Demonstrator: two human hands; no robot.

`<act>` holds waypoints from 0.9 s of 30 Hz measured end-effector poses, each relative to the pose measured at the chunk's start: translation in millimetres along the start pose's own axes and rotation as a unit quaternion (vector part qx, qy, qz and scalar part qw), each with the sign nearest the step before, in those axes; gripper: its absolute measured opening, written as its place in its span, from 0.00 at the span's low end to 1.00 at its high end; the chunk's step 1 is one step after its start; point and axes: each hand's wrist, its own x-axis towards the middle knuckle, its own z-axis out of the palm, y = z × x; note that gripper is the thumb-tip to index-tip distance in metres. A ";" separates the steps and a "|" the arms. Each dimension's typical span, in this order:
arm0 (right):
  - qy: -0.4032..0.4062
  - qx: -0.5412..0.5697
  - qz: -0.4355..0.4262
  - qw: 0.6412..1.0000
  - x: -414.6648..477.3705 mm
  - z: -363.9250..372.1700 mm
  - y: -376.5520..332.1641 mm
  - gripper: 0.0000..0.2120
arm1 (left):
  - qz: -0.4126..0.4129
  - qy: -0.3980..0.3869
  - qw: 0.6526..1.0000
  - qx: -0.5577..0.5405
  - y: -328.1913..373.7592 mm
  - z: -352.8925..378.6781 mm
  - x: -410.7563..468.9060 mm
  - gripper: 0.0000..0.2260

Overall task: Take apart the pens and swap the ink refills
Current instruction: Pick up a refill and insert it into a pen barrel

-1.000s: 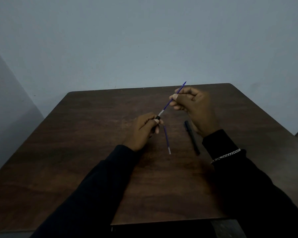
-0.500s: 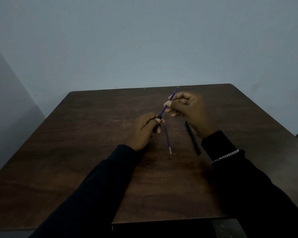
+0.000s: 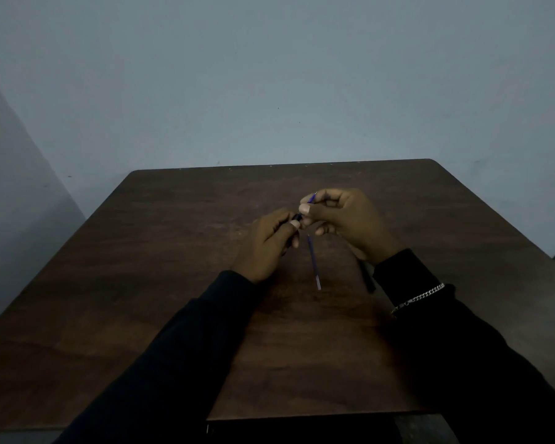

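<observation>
My left hand (image 3: 266,245) grips a black pen barrel (image 3: 298,216), of which only the open end shows past my fingers. My right hand (image 3: 343,219) pinches a thin blue ink refill (image 3: 313,197); just its far tip sticks out above my fingers, and the rest is hidden in the hand or inside the barrel. The two hands touch above the middle of the table. A second blue refill (image 3: 313,261) lies on the wood below them. Another black pen (image 3: 369,278) lies beside my right wrist, mostly covered by the sleeve.
A dark brown wooden table (image 3: 161,283) stands against a pale blue wall. Its front edge runs under my forearms, with a step near the middle. A silver chain bracelet (image 3: 418,298) sits on my right wrist.
My right hand has moved down and left toward my left hand, and the blue refill that stuck out long now shows only its tip. The refill and pen on the table stayed put.
</observation>
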 end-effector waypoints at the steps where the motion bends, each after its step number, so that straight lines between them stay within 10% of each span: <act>1: 0.002 0.005 0.002 1.000 -0.3 -0.3 -0.4 0.02 | 0.002 0.001 1.000 0.003 0.3 -0.1 0.3 0.13; 17: -0.037 -0.119 0.068 0.990 1.4 -34.1 -10.8 0.11 | 0.010 -0.005 1.000 -0.010 -1.0 1.0 -0.3 0.11; 22: 0.087 -0.395 0.117 0.907 2.5 -89.9 -11.0 0.06 | -0.001 -0.007 1.000 -0.011 0.2 2.9 -1.4 0.11; 27: 0.113 -0.447 0.230 0.857 1.0 -109.0 -3.7 0.07 | 0.003 -0.011 1.000 -0.008 -0.3 3.7 -1.4 0.11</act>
